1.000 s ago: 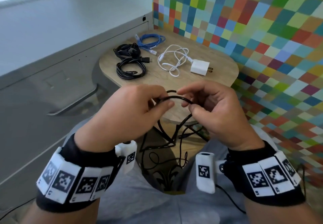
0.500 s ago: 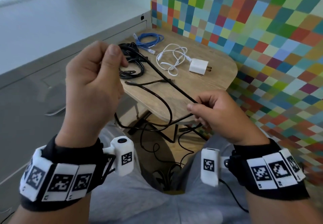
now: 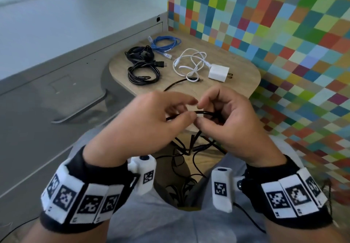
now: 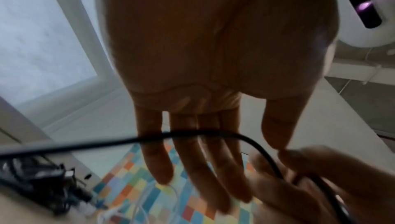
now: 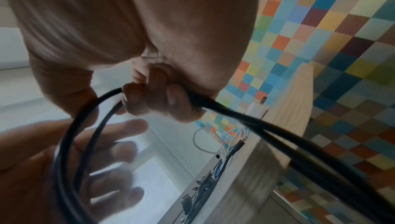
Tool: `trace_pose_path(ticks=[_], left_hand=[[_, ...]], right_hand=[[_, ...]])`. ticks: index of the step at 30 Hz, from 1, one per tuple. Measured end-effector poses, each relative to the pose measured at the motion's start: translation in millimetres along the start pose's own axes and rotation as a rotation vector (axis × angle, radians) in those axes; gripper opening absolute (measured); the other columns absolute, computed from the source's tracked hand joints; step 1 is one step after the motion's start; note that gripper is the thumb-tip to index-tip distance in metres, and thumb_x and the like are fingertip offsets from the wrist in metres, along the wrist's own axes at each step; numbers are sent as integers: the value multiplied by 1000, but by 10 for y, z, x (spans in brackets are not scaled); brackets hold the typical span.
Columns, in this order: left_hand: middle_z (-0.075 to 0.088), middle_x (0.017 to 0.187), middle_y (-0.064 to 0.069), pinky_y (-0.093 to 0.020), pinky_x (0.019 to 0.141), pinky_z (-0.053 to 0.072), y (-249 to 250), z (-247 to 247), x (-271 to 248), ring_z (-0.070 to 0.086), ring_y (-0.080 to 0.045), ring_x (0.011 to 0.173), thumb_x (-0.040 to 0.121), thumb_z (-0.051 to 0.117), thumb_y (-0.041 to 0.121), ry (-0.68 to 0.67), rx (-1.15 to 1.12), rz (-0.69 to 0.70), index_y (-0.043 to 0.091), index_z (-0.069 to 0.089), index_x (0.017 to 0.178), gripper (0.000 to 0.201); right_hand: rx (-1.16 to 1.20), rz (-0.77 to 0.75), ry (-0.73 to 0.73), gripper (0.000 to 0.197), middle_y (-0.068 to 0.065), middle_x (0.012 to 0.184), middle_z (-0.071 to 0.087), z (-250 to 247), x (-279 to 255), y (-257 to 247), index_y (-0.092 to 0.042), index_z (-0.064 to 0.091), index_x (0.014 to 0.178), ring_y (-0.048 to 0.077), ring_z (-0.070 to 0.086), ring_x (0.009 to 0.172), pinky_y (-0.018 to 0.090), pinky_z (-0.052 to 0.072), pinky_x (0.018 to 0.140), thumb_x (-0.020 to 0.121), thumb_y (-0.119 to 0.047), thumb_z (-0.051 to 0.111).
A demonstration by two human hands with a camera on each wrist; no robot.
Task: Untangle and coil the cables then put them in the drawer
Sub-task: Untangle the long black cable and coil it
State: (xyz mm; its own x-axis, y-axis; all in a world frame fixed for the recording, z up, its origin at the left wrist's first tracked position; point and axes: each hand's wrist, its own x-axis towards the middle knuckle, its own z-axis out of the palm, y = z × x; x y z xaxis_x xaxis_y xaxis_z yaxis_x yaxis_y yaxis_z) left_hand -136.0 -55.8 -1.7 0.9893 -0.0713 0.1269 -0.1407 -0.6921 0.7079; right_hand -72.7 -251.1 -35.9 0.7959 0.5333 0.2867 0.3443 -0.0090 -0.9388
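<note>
Both hands meet above the near edge of the table (image 3: 240, 76). Left hand (image 3: 144, 127) has straight, relaxed fingers (image 4: 213, 160), and the black cable (image 3: 205, 112) runs across them without being gripped. Right hand (image 3: 233, 123) curls its fingers round several strands of that cable, which loop below it and hang toward the floor. Along the table's far edge lie two black coils (image 3: 142, 66), a blue cable (image 3: 165, 43), a white cable (image 3: 191, 64) and a charger (image 3: 218, 72).
</note>
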Motion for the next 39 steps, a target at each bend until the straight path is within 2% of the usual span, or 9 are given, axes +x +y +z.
trace_pose_path(ticks=[3, 6, 10, 15, 20, 25, 29, 33, 39], left_hand=[[68, 68, 5, -32, 58, 48, 4, 58, 29, 57, -8, 57, 97, 64, 37, -14, -109, 48, 37, 78, 97, 14], [55, 53, 9, -25, 47, 34, -77, 21, 64, 39, -6, 47, 97, 67, 29, 221, -301, 53, 32, 76, 82, 18], [34, 49, 10, -36, 48, 15, -144, -75, 81, 20, -14, 44, 98, 59, 22, 487, -765, 8, 20, 74, 81, 23], [52, 70, -10, -31, 57, 40, -188, -121, 94, 41, -15, 55, 97, 57, 18, 619, -662, -19, 28, 76, 79, 28], [62, 115, 8, -27, 77, 55, -159, -102, 73, 63, -8, 86, 95, 67, 21, 540, -399, 33, 34, 66, 123, 30], [38, 148, 14, -42, 111, 46, -214, 51, 106, 44, -3, 136, 74, 67, 74, 307, -45, -100, 51, 71, 112, 44], [39, 147, 12, -38, 113, 43, -188, 117, 117, 38, 2, 140, 63, 69, 81, 192, -37, -110, 48, 73, 97, 47], [32, 158, 7, -39, 118, 38, -168, 157, 101, 38, -8, 145, 55, 68, 88, 23, -21, -71, 53, 73, 89, 49], [38, 155, 20, -26, 107, 45, -100, 232, 117, 57, 3, 119, 75, 84, 51, 4, -126, -8, 46, 79, 80, 9]], right_hand=[[100, 11, -5, 13, 13, 72, 49, -46, 6, 5, -13, 62, 98, 25, 46, 61, 35, 43, 54, 87, -9, 70], [118, 60, -7, 12, 15, 75, 53, -128, 25, 48, -13, 68, 98, 24, 49, 63, 34, 44, 56, 86, -13, 67], [-11, 164, 7, 16, 11, 78, 70, -197, 42, 128, -11, 74, 100, 23, 67, 70, 38, 60, 69, 97, 0, 63], [-83, 212, 43, 12, 8, 81, 77, -190, 53, 148, -12, 79, 102, 29, 73, 70, 41, 64, 71, 95, -5, 72], [35, 230, 174, 10, 5, 72, 73, -127, 58, 95, -12, 81, 99, 28, 69, 54, 42, 61, 57, 89, -10, 78], [214, 219, 241, 22, 12, 70, 64, -25, 52, 24, -7, 78, 98, 26, 67, 52, 36, 58, 53, 80, -20, 77], [210, 144, 294, 21, 10, 67, 71, 72, 50, -19, -9, 74, 95, 26, 71, 56, 37, 60, 54, 80, -23, 76], [214, 132, 358, 19, 10, 68, 75, 117, 58, -44, -15, 74, 94, 22, 74, 61, 35, 59, 55, 79, -28, 77], [353, 149, 387, 18, 9, 71, 75, 111, 71, -111, -13, 71, 97, 18, 70, 55, 25, 51, 44, 84, -25, 72]])
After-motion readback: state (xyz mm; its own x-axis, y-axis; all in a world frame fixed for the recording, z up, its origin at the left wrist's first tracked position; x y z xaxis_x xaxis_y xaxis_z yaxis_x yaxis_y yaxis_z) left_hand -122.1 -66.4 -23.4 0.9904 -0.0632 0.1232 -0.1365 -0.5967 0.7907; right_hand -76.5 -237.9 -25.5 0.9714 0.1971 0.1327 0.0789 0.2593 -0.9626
